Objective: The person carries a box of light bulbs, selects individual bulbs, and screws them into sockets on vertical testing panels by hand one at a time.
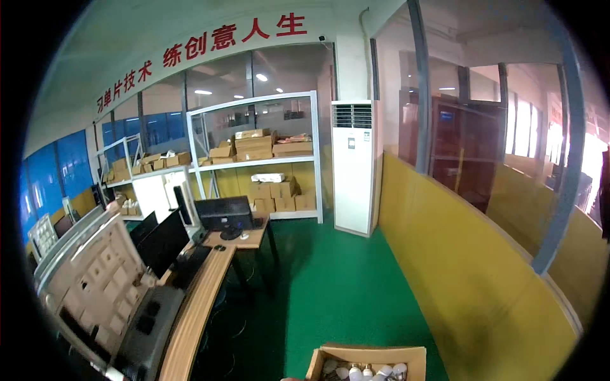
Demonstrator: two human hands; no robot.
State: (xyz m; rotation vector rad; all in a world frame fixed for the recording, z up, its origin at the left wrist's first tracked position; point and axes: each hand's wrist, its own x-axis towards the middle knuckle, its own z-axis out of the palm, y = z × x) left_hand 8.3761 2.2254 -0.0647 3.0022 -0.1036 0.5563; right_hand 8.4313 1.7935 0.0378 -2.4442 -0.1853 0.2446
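Note:
An open cardboard box (416,362) shows at the lower edge of the head view. Several white light bulbs (356,373) lie loose inside it, some with metal bases up. Just left of the box, a sliver of what looks like my left hand (290,379) comes into the picture. Its fingers are cut off by the lower edge, so its grip on the box does not show. My right hand is out of the picture. The bottom of the box is cut off too.
A wooden desk (194,317) with monitors (166,244) and a pale panel (95,279) runs along the left. Yellow wall panels (438,247) line the right. Ahead stand a white air conditioner (352,178) and shelves of cartons (254,152); the floor (324,279) is green.

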